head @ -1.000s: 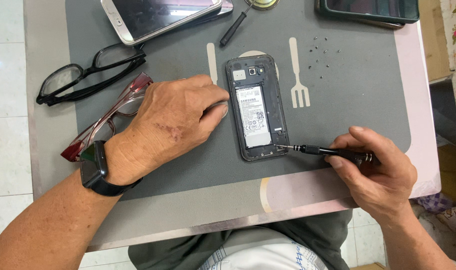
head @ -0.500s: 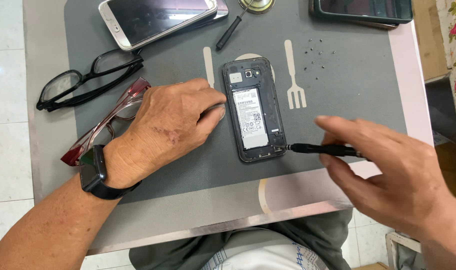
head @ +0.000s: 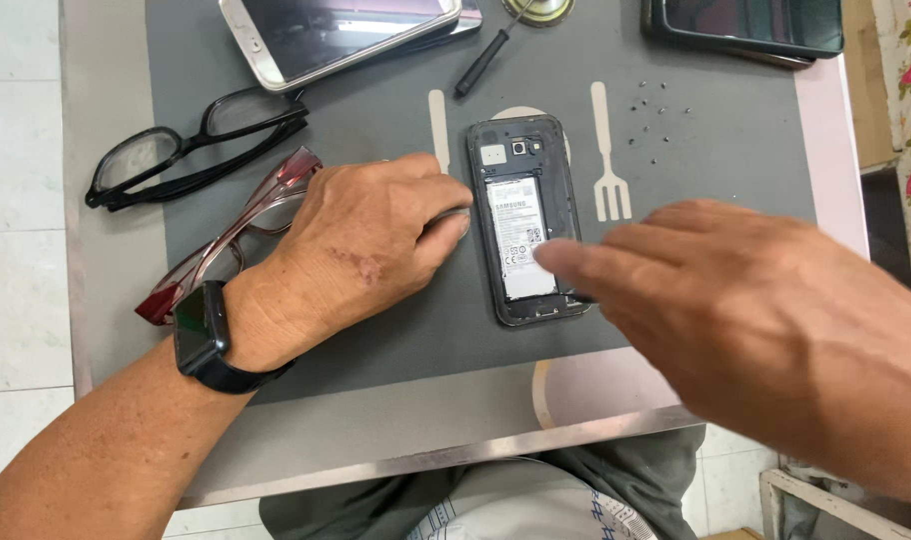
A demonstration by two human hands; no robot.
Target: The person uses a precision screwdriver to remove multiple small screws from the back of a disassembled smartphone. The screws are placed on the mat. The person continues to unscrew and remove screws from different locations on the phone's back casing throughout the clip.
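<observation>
The opened phone point(head: 523, 218) is laid back-side up on the grey mat point(head: 376, 120), near the middle of the surface point(head: 106, 250), with its rear cover off and the white-labelled battery exposed.

The left hand point(head: 366, 250) is laid palm down on the mat just left of the phone. The wrist is bent slightly, the forearm is brought in from the lower left, and a dark smartwatch point(head: 204, 335) is worn at the wrist. The fingers are curled loosely and the fingertips point(head: 454, 222) are pressed at or right beside the phone's left edge. Nothing is enclosed in this grip; the hand is used flat as a brace.

The right hand point(head: 746, 300) is held above the mat to the right of the phone, blurred. The fingers are extended toward the left, with the foremost fingertip point(head: 551, 256) seen over the lower part of the battery. Whether contact is made cannot be told. No tool is seen in this grip, and the fingers are spread, not closed.

Red-framed glasses point(head: 231, 245) are partly covered by the left hand. Black-framed glasses point(head: 191, 145) are lying further up and left. A dark-handled screwdriver point(head: 481, 65) is lying above the phone. Small loose screws point(head: 656, 120) are scattered on the mat at upper right. Two further phones, a light one point(head: 336, 35) and a dark one point(head: 746, 25), are placed along the far edge.
</observation>
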